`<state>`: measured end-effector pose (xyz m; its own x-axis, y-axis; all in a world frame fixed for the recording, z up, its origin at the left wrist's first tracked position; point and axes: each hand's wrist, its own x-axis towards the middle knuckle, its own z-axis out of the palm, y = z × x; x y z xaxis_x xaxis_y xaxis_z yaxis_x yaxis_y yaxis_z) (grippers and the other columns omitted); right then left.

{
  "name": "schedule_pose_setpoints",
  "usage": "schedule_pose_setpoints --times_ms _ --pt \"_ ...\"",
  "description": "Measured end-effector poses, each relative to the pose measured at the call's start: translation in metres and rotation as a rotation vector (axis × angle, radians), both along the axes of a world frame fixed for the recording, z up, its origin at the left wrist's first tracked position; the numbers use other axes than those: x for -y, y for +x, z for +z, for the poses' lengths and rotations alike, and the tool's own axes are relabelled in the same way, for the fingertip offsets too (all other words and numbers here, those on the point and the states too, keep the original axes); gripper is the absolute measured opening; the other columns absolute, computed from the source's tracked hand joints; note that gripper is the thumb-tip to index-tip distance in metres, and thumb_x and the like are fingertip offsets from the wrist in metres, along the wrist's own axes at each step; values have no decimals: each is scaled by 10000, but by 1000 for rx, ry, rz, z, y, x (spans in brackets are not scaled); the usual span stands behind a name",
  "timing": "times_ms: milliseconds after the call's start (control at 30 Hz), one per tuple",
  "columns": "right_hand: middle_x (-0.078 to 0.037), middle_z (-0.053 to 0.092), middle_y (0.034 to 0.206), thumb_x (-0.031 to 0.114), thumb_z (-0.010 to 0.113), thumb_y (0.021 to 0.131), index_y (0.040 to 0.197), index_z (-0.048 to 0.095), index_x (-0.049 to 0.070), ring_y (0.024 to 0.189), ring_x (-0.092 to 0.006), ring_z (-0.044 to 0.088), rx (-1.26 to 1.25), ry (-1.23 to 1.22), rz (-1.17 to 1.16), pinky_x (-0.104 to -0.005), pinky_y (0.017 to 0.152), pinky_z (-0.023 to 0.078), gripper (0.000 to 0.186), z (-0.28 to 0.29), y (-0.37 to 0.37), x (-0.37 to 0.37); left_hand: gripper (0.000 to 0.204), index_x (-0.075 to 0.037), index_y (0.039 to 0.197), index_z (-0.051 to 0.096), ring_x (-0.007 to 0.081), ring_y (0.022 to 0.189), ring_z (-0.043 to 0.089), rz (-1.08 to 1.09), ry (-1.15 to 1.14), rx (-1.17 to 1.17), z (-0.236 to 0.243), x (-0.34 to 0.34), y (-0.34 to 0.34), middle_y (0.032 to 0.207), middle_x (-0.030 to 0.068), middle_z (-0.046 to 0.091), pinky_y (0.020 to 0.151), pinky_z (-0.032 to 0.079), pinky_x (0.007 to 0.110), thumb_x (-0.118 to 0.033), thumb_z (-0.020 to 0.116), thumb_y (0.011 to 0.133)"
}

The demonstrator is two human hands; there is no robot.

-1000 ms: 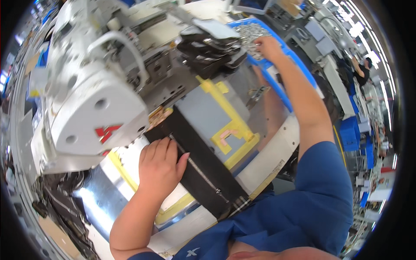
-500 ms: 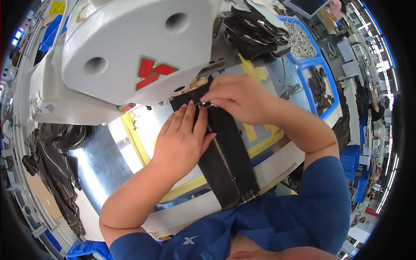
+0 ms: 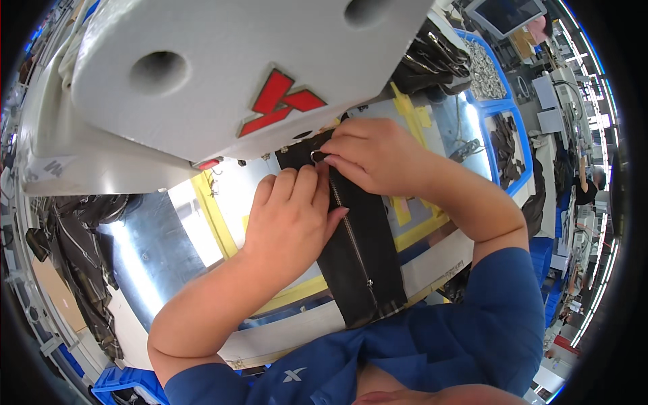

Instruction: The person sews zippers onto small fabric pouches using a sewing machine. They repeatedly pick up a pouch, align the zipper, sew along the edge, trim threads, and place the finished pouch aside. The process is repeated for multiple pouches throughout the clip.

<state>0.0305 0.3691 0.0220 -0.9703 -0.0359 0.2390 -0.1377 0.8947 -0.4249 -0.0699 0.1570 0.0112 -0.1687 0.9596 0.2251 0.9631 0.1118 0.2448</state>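
Note:
A long black fabric piece (image 3: 368, 233) with a metal zipper (image 3: 349, 233) down its length lies on the machine table, its near end close to my body. My left hand (image 3: 287, 212) rests on its left edge, fingers side by side and slightly bent, thumb stretched out beside the zipper. At the far end of the zipper, my right hand (image 3: 368, 155) pinches a small silver metal ring (image 3: 316, 156) between thumb and fingers. My left forefinger lies just below that ring. The zipper's slider (image 3: 369, 283) sits near the closer end.
A white sewing machine head (image 3: 202, 81) looms over the far side. Yellow tape (image 3: 214, 214) marks the table plate. Right of it stand blue trays (image 3: 476, 101) of metal rings and dark pieces. Dark fabric piles (image 3: 432, 57) lie behind; striped garments (image 3: 81, 250) hang left.
The view has moved nearer the machine head. My left fingers have bent more and drawn back slightly from the far end. The ring in my right hand now shows more clearly.

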Motion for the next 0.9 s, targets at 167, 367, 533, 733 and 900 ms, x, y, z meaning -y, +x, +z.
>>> schedule_pose_setpoints --times_ms 167,367,533,733,900 --pt "-155 733 990 111 723 929 976 734 16 867 -388 715 55 61 -36 -465 770 584 107 5 -17 -3 751 33 1431 656 295 1116 581 13 28 0 0 -2 0 1408 145 619 951 468 421 -363 863 827" --pt "-197 703 893 97 693 879 903 698 -16 867 -408 713 22 160 55 -496 801 586 116 4 -36 -11 769 31 1415 666 295 1093 594 26 -2 44 4 -5 -5 1511 150 617 946 483 416 -374 882 798" --pt "-180 722 964 99 679 875 937 709 -5 916 -396 716 -6 98 -15 -488 809 588 124 9 -33 -9 746 14 1390 688 305 1031 616 32 -1 152 8 -6 -14 1482 148 645 942 504 410 -372 892 785" --pt "-105 759 1138 96 741 921 1114 775 35 985 -323 743 -67 167 -1 -448 865 595 206 -5 6 1 715 2 1365 703 309 1019 629 39 5 176 10 -8 -15 1466 146 663 948 511 410 -351 898 775" --pt "-94 719 1081 105 687 895 1159 744 -1 1021 -298 712 -44 182 6 -431 927 567 291 -6 4 1 710 9 1368 695 329 1036 643 25 31 256 8 -8 -19 1452 168 670 968 511 415 -326 895 775"
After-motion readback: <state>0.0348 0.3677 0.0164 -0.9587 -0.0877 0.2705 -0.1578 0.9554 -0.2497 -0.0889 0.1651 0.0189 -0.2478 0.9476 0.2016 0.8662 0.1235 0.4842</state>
